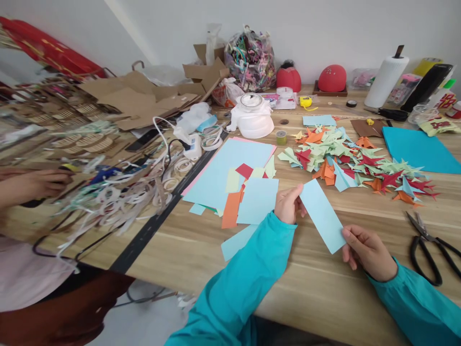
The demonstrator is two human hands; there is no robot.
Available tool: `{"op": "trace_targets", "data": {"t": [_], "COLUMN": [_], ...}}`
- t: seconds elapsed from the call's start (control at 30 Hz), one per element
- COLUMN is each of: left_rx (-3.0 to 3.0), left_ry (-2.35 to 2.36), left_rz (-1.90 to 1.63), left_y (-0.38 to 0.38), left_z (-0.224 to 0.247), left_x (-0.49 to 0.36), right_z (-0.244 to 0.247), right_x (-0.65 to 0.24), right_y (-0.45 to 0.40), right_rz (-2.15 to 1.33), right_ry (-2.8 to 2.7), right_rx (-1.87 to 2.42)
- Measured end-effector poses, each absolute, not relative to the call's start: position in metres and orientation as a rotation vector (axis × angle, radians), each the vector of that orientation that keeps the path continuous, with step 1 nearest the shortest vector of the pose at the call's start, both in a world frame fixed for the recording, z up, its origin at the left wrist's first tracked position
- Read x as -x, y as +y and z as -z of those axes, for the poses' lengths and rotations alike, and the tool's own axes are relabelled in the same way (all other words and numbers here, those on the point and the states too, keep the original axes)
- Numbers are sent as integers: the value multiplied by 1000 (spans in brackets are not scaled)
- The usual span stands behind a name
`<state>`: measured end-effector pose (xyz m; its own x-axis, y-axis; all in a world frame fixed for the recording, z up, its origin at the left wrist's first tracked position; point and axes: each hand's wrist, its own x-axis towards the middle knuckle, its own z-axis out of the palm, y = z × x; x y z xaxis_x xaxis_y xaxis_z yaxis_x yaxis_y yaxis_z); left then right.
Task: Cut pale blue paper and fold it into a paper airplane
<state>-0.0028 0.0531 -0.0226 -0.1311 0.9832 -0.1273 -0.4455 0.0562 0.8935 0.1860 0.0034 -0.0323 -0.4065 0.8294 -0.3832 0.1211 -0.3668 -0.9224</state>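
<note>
A pale blue paper strip is held over the table at four o'clock. Its top end is pinched by closed left-hand fingers, its low end by closed right-hand fingers. Scissors are seen at three o'clock.

Pale blue paper rectangle — smooth, slanted, raised above the wooden table
</note>
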Motion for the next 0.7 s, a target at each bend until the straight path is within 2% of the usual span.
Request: {"op": "trace_targets", "data": {"t": [0.37, 0.5, 0.6, 0.7], "left_rx": [-693, -832, -854, -900], "left_ry": [752, 798, 882, 916], "left_rz": [-1127, -1036, -1118, -1167], "left_y": [49, 39, 36, 35], "left_z": [25, 31, 38, 40], "left_x": [-5, -18, -25, -29], "right_z": [40, 39, 35, 29], "right_x": [-187, -187, -190, -193], "right_y": [7, 8, 9, 11], "right_rz": [-1867, -1786, -1571, -1138], "right_ry": [-1066, -1179, -1364, -1612], "right_rx": [1226, 1271, 1356, 1324]}}
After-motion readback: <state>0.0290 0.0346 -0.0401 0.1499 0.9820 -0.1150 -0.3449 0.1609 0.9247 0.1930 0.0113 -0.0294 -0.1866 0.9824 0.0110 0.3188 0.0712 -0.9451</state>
